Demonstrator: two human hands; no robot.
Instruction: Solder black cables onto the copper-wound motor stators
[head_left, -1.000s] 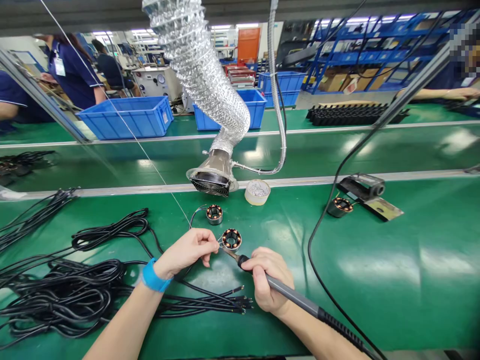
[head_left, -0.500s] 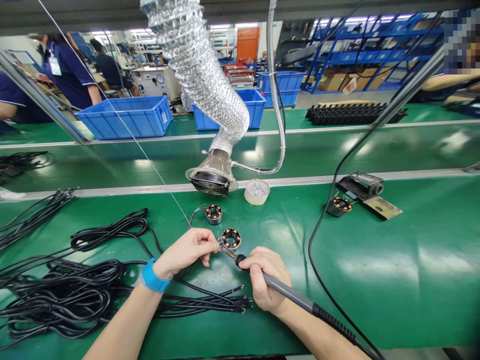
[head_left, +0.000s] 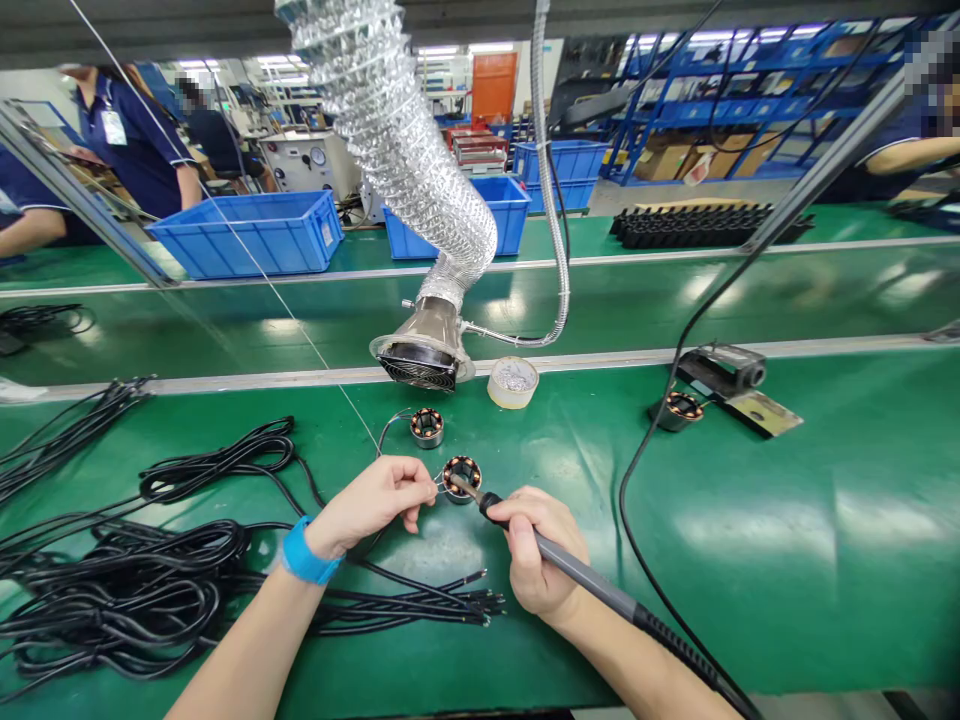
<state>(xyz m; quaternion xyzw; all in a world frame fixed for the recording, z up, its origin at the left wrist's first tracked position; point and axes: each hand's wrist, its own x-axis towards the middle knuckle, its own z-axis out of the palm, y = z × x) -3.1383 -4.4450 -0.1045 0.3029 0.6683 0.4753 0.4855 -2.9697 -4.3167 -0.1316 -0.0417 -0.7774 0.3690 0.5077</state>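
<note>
My left hand (head_left: 397, 495), with a blue band at the wrist, pinches thin wires at the left side of a round copper-wound coil ring (head_left: 462, 492). My right hand (head_left: 546, 555) is closed around a soldering iron (head_left: 592, 590); its tip lies over the ring's left-centre part, and whether it touches cannot be told. Behind sits a second coil ring (head_left: 427, 427) with a cable running from its left. A black cable passes under my left hand.
Black cables (head_left: 150, 580) cover the left, their ends reaching front centre. A fume duct (head_left: 424, 350) hangs behind the rings beside a round tub (head_left: 513, 383). Right stand a third ring (head_left: 679, 412) and a metal holder (head_left: 724, 370). People work behind blue bins (head_left: 251, 235).
My right hand and the soldering iron have moved slightly right; the tip has gone from the wires at the ring's left edge to over the ring. My left hand stays put.
</note>
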